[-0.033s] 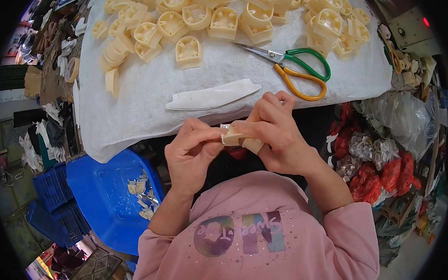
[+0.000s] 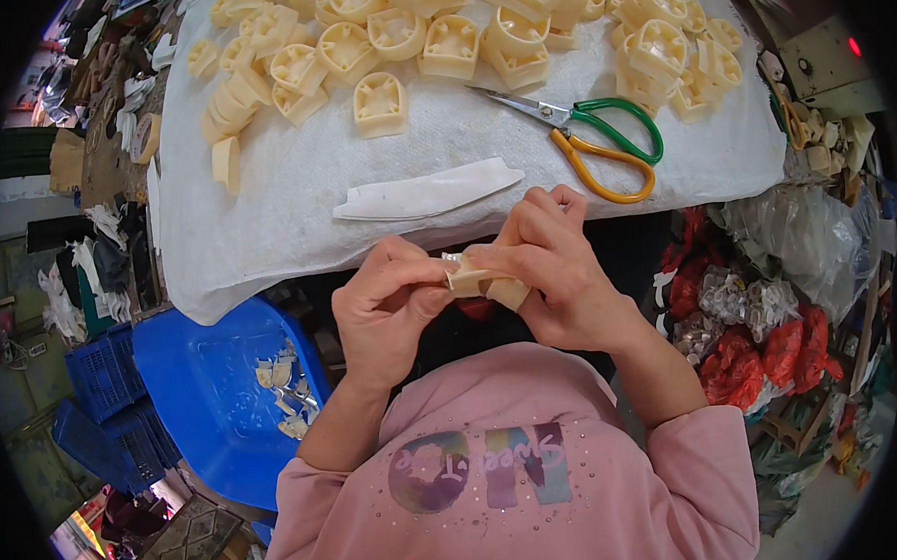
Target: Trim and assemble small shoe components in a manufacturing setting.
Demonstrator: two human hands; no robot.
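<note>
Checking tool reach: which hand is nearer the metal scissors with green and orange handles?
Right. The right hand is just below-left of the scissors; the left hand is farther down-left.

Both hands [image 2: 379, 302] [image 2: 561, 273] in pinch grips

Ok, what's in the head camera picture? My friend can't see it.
A person's left fingers and right fingers hold a cream piece. Beyond, a white sheet bears many arch-shaped cream pieces, scissors and a white strip; a blue tub sits left.
</note>
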